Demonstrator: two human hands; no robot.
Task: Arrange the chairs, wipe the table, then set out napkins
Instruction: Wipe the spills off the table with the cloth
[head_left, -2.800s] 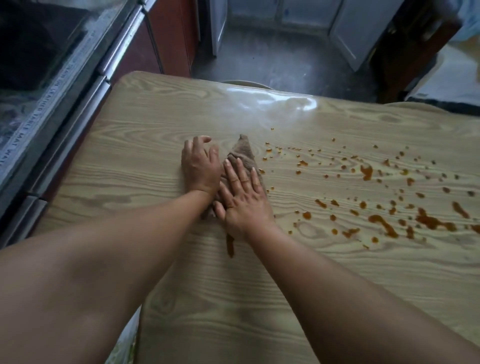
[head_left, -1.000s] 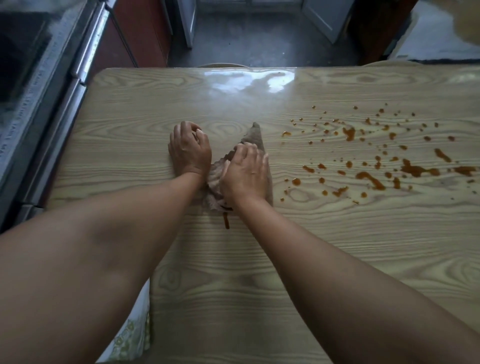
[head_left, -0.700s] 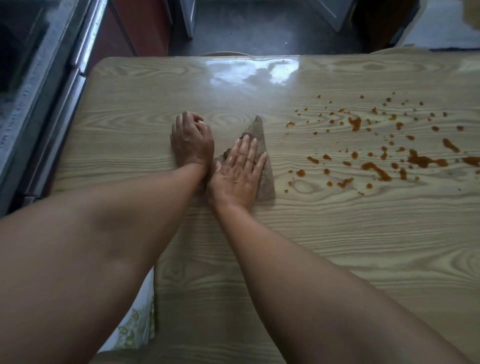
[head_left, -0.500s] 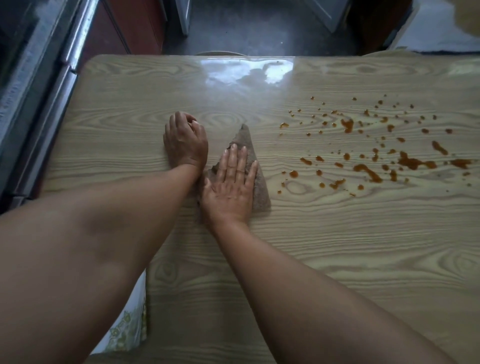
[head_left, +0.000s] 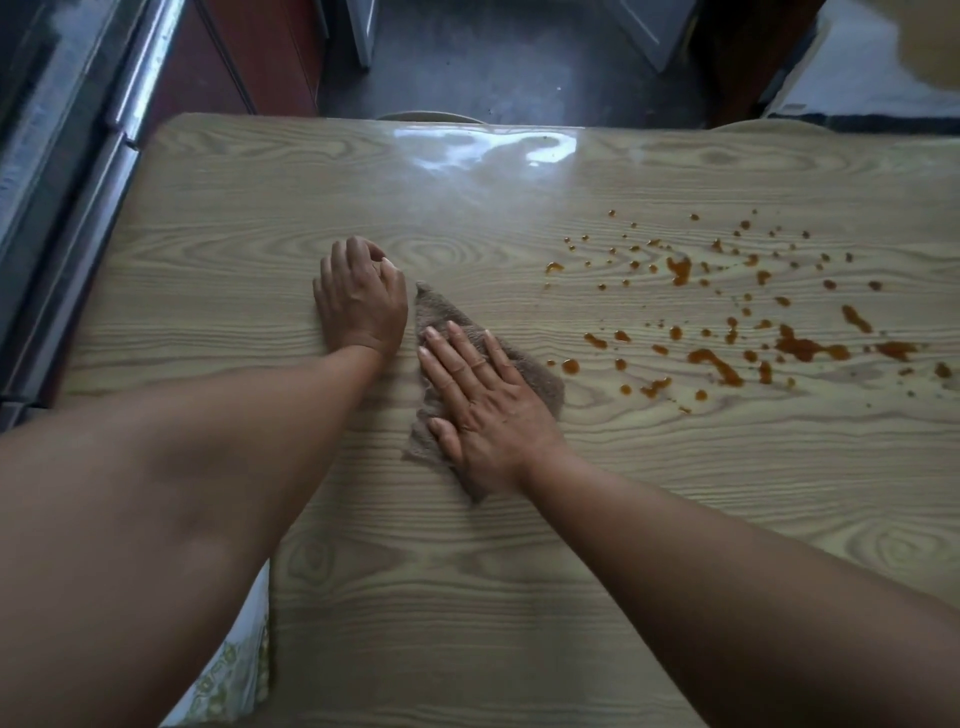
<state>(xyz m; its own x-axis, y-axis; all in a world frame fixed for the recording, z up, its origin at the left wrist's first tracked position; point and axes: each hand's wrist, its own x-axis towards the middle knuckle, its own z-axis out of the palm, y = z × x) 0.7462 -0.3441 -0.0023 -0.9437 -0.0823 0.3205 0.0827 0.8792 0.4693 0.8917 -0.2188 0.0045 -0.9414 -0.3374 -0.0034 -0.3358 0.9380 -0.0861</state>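
Looking down from head height, a person leans over a wood-grain tabletop (head_left: 467, 597), both bare forearms reaching forward. The right hand (head_left: 485, 400) lies flat, fingers spread, pressing on a brown cloth (head_left: 535, 374); its grip is apart, not clamped on the fabric. The hand hides the cloth's middle, so only a pointed corner toward the far side, a right-hand edge and a ragged near edge show. The left hand (head_left: 361, 299) rests just beside that pointed corner, fingers curled under, so whether its grip holds anything cannot be told; it seems to touch only the tabletop. Orange-brown sauce spatters (head_left: 727, 322) spread across the right part of the tabletop, and the nearest drops sit just beside the cloth's right edge. Some spatters run off the right border of the view. A rounded chair back (head_left: 431, 117) barely shows past the far edge. At lower left a patterned fabric (head_left: 228, 670) is cut off, too partial to identify. Compared with half a second ago, the right hand and cloth sit further right, closer to the spill, and the cloth now angles toward the right.
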